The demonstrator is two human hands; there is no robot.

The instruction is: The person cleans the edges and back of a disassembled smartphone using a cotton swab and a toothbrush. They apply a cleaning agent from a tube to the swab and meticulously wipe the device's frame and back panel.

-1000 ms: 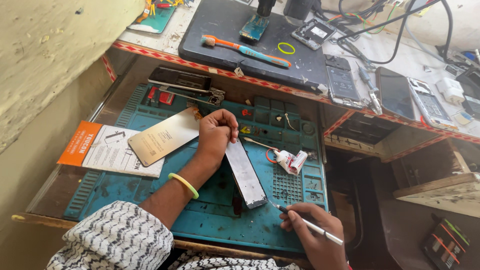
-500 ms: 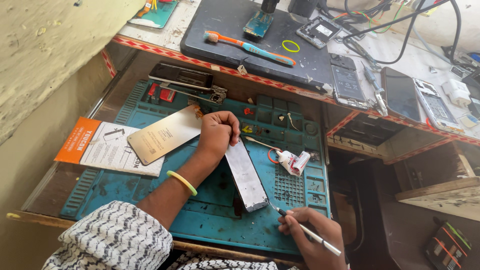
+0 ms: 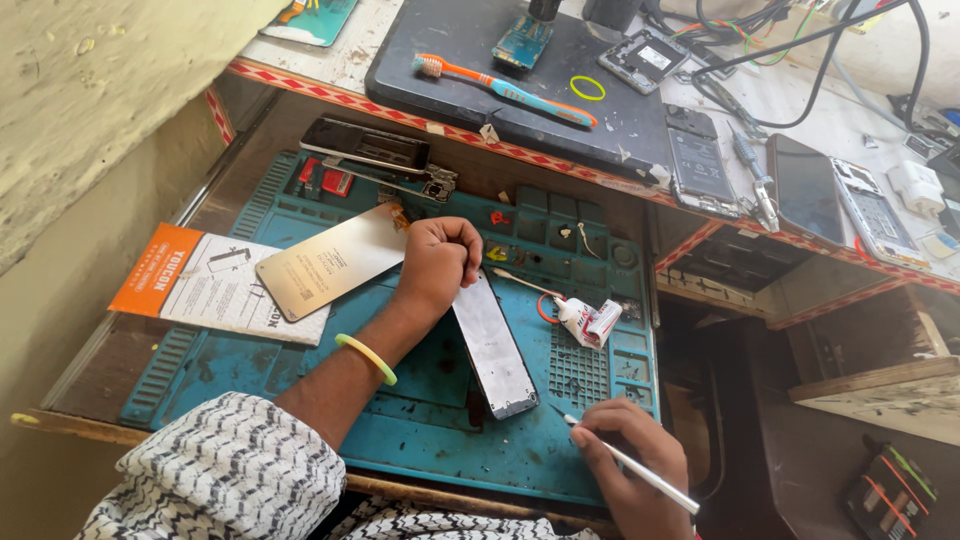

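My left hand [image 3: 437, 262] rests as a fist on the top end of a flat silvery phone panel [image 3: 495, 348] that lies on a teal work mat [image 3: 430, 420]. A green band circles that wrist. My right hand [image 3: 628, 462] holds a thin white-handled tool [image 3: 632, 464] like a pen, its tip just off the panel's lower right corner. A small white glue tube [image 3: 588, 322] lies on the mat to the right of the panel.
A shiny metal plate [image 3: 330, 261] and an orange-and-white packet [image 3: 210, 283] lie at the mat's left. Above on the dark bench pad are an orange toothbrush [image 3: 505, 88], a circuit board [image 3: 522, 40], opened phones [image 3: 700, 172] and cables. A wall stands at left.
The view has shifted slightly. My right hand with the tool has moved a little toward the panel's lower corner. My left hand stays on the panel.
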